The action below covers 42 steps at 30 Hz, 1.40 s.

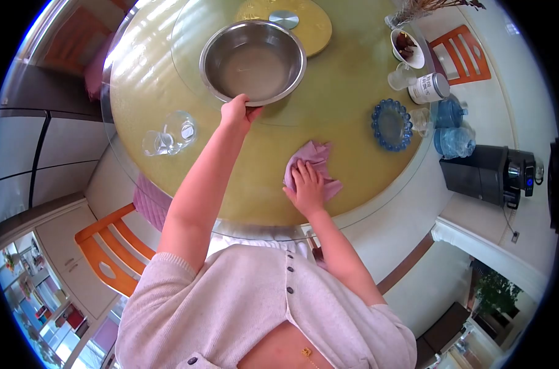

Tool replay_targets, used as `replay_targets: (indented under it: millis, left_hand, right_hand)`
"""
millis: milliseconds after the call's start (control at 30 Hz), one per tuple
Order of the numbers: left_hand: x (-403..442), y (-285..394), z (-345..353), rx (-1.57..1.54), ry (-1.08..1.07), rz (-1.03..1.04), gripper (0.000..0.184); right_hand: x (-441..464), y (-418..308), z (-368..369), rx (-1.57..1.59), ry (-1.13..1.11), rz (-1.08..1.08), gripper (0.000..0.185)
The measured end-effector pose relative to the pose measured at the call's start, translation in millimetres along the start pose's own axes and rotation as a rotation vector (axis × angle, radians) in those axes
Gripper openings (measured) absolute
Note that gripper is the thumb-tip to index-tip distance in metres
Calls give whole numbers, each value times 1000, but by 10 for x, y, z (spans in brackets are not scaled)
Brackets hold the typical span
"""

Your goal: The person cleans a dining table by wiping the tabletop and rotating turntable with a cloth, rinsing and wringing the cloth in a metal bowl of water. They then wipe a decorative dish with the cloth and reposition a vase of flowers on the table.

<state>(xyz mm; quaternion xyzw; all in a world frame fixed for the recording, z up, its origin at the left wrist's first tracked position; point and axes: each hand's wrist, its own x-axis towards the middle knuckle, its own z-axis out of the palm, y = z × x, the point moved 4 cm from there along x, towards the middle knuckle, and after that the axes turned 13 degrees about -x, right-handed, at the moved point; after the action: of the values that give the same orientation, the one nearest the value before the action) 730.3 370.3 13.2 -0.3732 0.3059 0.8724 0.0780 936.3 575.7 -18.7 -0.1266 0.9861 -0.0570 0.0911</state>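
A steel basin (253, 64) holding cloudy liquid is at the top centre of the round glass-topped table (255, 160). My left hand (237, 112) grips the basin's near rim, thumb on top and fingers underneath. A crumpled pink cloth (316, 155) lies on the table to the right, below the basin. On it rests my right hand (306, 186), palm down, fingers spread out and pressing on the cloth.
Clear glassware (184, 130) stands at the left. Along the right edge are a blue beaded glass dish (392, 125), a glass cup (401, 77), a lidded white can (429, 88) and a white bowl (416, 56). An orange chair (114, 249) stands lower left.
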Motion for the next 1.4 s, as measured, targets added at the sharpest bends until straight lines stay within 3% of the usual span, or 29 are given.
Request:
replay_targets:
  millis: [67, 200, 533, 633, 867, 933, 1200, 1400]
  left_hand:
    - [-23, 10, -18, 58, 87, -4, 14]
    - [-339, -11, -325, 108, 117, -51, 11]
    - [-1764, 157, -1619, 332, 185, -163, 19]
    - [-2151, 125, -1899, 351, 258, -226, 19]
    - [-2465, 196, -2609, 394, 332, -251, 25]
    - [-2453, 228, -2709, 404, 356, -208, 26]
    - [-2278, 516, -3060, 382, 324, -139, 23]
    - [-2138, 684, -2984, 451, 341, -118, 23]
  right_hand:
    - [101, 31, -59, -58, 19, 0, 75]
    - [206, -13, -20, -130, 45, -19, 74]
    - [386, 102, -60, -273, 103, -65, 71]
    - [705, 316, 30, -296, 230, 10, 70]
    - [1227, 336, -48, -348, 170, 244, 68]
    - [1200, 62, 24, -314, 80, 51, 69]
    - [402, -642, 156, -223, 97, -244, 72]
    - [-507, -545, 285, -220, -31, -466, 71]
